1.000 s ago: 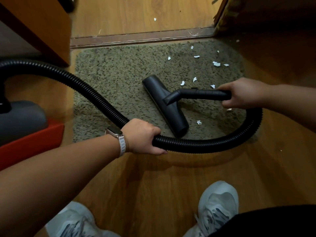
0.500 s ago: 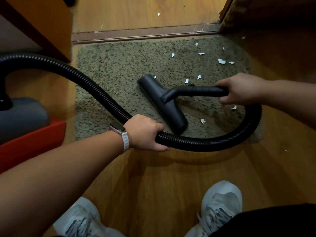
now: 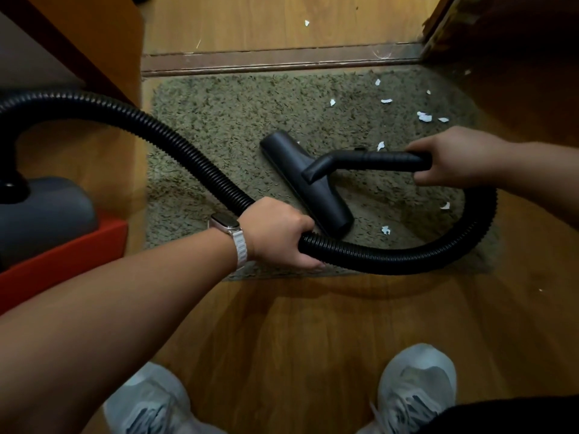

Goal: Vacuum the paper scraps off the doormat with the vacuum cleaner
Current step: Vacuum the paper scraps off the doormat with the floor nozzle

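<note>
Left hand (image 3: 275, 233): fist wrapped round hose (image 3: 175, 142).
Right hand (image 3: 454, 156): gripping wand (image 3: 376, 159).
Nozzle (image 3: 305, 180): flat on mat (image 3: 225, 120), centre.
Scraps (image 3: 424, 116): mat's right side.

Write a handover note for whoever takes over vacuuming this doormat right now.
The left grip holds the hose; the right grip holds the wand.
The nozzle rests on the doormat, mid-mat.
Done: the mat's left half shows no scraps.
Left: paper scraps on the right half, in the far corner and inside the hose loop.
</note>
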Tool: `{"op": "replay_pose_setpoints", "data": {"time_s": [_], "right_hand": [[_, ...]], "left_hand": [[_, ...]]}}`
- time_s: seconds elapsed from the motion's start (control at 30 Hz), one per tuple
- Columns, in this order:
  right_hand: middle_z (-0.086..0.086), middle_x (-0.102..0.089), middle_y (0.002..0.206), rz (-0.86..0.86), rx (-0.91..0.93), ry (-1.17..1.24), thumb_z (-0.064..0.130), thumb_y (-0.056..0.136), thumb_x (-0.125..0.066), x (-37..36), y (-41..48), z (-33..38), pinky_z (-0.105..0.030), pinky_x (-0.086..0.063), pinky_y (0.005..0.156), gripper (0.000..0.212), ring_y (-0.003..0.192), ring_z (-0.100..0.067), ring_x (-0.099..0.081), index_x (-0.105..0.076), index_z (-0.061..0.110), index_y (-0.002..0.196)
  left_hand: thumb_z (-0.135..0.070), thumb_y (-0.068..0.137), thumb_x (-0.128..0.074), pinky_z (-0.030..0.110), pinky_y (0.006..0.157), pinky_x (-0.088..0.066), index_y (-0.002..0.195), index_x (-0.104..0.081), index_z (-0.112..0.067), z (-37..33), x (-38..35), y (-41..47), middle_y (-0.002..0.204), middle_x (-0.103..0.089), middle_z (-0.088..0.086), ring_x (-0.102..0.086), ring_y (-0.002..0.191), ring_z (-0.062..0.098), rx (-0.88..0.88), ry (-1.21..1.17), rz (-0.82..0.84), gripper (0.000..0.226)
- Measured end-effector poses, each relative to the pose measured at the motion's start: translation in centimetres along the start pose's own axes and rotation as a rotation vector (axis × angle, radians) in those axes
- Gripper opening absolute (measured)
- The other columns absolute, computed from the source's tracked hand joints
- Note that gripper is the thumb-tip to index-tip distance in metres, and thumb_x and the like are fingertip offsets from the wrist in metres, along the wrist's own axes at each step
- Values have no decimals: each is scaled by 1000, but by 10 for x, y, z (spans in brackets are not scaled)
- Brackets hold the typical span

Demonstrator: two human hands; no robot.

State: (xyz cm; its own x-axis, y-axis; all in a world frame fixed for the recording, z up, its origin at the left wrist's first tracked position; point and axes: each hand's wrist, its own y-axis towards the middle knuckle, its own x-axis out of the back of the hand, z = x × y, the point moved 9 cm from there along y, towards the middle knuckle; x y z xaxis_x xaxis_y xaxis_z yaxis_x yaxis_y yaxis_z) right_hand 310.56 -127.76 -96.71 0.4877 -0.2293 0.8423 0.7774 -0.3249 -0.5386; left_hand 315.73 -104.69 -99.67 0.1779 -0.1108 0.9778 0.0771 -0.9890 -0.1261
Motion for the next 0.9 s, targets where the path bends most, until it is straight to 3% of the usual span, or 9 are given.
{"op": "replay_pose_setpoints", "data": {"time_s": [0.2, 0.33, 0.5, 0.67, 0.9], "right_hand": [[-1, -60, 76, -105, -160, 109, 36, 84, -71, 15, 10, -36, -31, -43, 57, 25, 66, -14, -52, -66, 25, 106], [0, -60, 73, -93, -116, 96, 36, 84, -70, 12, 15, -25, -30, -41, 54, 20, 64, -14, -54, -65, 28, 101], [7, -60, 72, -54, 7, 47, 37, 85, -68, 3, 24, 7, -27, -37, 52, 17, 65, -10, -54, -62, 35, 101], [6, -58, 71, -98, -63, 72, 37, 83, -69, 13, 34, -5, -29, -35, 53, 16, 65, -16, -52, -64, 31, 97], [2, -60, 77, -141, -148, 145, 36, 83, -69, 20, 44, -23, -31, -41, 58, 26, 73, -23, -56, -67, 28, 108]], "left_hand": [[-84, 77, -43, 28, 60, -44, 77, -48, -25, 4, 1, 2, 65, -49, -9, -49, 61, 16, 58, -6, 91, 59], [-86, 76, -41, 28, 60, -44, 77, -49, -25, 6, 0, 3, 68, -55, -8, -58, 65, 17, 36, -1, 72, 62], [-88, 68, -21, 29, 59, -49, 72, -45, -26, 14, -5, 1, 70, -63, -6, -63, 66, 18, 12, 12, 48, 67], [-87, 71, -31, 29, 61, -48, 76, -49, -24, 21, -3, -1, 72, -62, -6, -64, 70, 19, 46, 12, 73, 66], [-86, 75, -40, 28, 59, -46, 76, -49, -26, 31, 3, 2, 65, -51, -10, -58, 65, 16, 87, 5, 105, 61]]}}
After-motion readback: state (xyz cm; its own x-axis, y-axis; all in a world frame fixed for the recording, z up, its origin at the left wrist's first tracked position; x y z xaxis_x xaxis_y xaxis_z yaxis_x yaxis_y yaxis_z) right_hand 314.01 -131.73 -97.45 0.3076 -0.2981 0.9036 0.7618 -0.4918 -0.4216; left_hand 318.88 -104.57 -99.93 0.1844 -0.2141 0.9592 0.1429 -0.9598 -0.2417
